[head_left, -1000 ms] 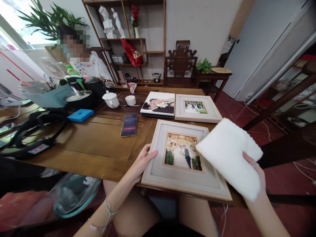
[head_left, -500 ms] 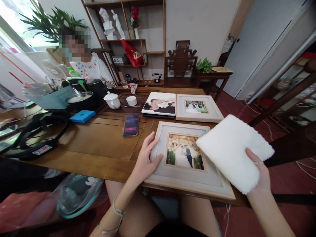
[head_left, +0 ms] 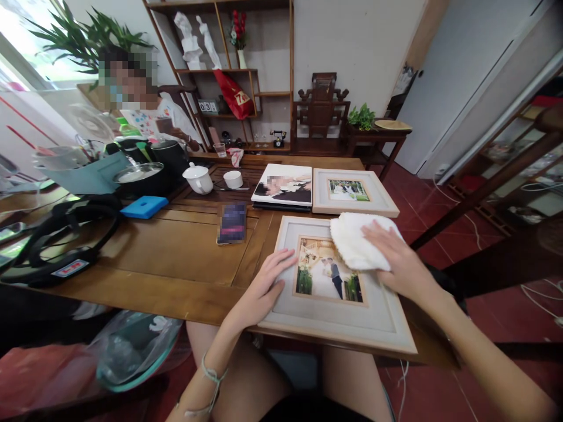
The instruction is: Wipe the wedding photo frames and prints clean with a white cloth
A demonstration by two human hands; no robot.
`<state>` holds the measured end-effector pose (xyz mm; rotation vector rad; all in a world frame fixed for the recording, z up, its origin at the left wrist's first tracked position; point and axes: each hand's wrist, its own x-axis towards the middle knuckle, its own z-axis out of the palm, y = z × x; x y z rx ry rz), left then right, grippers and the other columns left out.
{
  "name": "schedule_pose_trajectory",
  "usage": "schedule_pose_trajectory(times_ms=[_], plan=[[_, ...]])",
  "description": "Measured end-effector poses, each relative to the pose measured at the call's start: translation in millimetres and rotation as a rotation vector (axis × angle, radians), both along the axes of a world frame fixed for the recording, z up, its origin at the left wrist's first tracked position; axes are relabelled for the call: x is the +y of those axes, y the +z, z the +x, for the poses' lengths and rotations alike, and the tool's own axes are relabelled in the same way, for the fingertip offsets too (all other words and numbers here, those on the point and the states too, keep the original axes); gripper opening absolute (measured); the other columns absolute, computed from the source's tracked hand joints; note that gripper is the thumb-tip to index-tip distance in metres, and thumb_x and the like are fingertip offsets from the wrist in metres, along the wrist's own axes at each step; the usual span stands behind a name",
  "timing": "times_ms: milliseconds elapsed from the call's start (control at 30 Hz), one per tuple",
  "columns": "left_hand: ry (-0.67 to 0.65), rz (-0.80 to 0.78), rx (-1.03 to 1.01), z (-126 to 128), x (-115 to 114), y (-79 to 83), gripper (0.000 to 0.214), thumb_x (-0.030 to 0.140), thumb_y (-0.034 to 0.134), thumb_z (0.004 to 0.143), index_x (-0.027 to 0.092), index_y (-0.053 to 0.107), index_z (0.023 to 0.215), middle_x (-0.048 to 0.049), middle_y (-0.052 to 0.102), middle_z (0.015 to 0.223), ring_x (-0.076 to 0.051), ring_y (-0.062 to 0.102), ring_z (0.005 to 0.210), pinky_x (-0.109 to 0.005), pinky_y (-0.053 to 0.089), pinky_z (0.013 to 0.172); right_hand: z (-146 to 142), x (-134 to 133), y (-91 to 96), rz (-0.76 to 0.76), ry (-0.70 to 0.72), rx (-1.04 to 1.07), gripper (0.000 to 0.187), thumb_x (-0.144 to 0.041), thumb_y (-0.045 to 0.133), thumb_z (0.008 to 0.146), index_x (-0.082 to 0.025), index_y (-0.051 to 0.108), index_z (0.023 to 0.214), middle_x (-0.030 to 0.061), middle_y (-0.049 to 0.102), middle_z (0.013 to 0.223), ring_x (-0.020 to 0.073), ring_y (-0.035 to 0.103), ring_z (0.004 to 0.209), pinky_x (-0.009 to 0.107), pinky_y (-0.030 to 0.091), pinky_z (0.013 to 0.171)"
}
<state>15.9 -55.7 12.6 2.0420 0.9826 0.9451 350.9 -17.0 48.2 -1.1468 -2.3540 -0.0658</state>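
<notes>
A light wooden picture frame [head_left: 382, 319] with a wedding photo lies flat at the front edge of the table. My left hand [head_left: 266, 287] rests on its left side, fingers stretched out over the mat and holding nothing. A white fluffy cloth [head_left: 352, 237] lies bunched on the frame's upper right corner, covering that corner and touching the photo's edge. Over the cloth is my right hand [head_left: 398, 261], its fingers pressed into it and gripping it against the frame. The right thumb is mostly hidden.
Behind lie a second framed photo [head_left: 387, 202] and a photo album [head_left: 285, 199]. To the left are a blurred-out phone-sized object [head_left: 231, 223], a white lidded cup [head_left: 197, 177], a blue box [head_left: 144, 206] and black headgear [head_left: 57, 258]. A person [head_left: 169, 120] sits across the table.
My right hand has brought the white cloth left and down onto the frame's upper right corner. My left hand has flattened onto the frame's left side.
</notes>
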Motion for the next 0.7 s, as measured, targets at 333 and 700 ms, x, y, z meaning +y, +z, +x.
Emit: schedule_pose_trajectory(times_ms=[333,700], plan=[[0.065,0.055,0.157,3,8,7.8,0.047,0.013,0.040,0.095,0.024,0.046,0.139,-0.0114,0.048,0.138,-0.024,0.038,0.135,-0.049,0.030,0.117,-56,-95,18.2,-0.232,0.166,-0.313,0.085,-0.004,0.045,0.052,-0.012,0.052,0.136,0.0126,0.056,0.139,0.0316,0.045,0.134,0.055,0.039,0.109],[-0.002,0.107,0.204,-4,27,10.3,0.041,0.013,0.040,0.094,0.022,0.051,0.133,-0.0124,0.048,0.136,-0.026,0.041,0.132,-0.054,0.033,0.115,-36,-20,-3.2,-0.021,-0.196,-0.273,0.063,-0.005,0.046,0.067,-0.004,0.056,0.129,0.0186,0.062,0.130,0.0351,0.048,0.129,0.055,0.037,0.109]])
